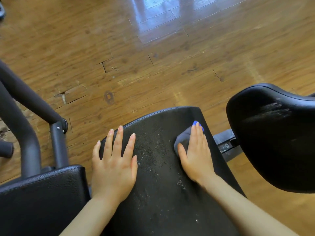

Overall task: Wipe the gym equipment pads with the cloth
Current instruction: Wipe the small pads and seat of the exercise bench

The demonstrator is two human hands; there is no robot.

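Note:
A black padded seat (158, 150) fills the lower middle of the head view, speckled with white dust and wet marks. My left hand (114, 162) lies flat on its left side with fingers spread and straight. My right hand (196, 154) presses flat on a folded grey cloth (183, 138) near the pad's right edge; a blue bit of the cloth peeks out past the fingertips. A second black pad (272, 137) sits to the right, with a streaky smear on top. A third black pad (42, 198) is at the lower left.
Black metal frame tubes (29, 103) rise at the left, with an upright post (58, 143) beside the left pad. A metal bracket (225, 145) joins the middle and right pads. Worn wooden floor (153, 48) lies beyond.

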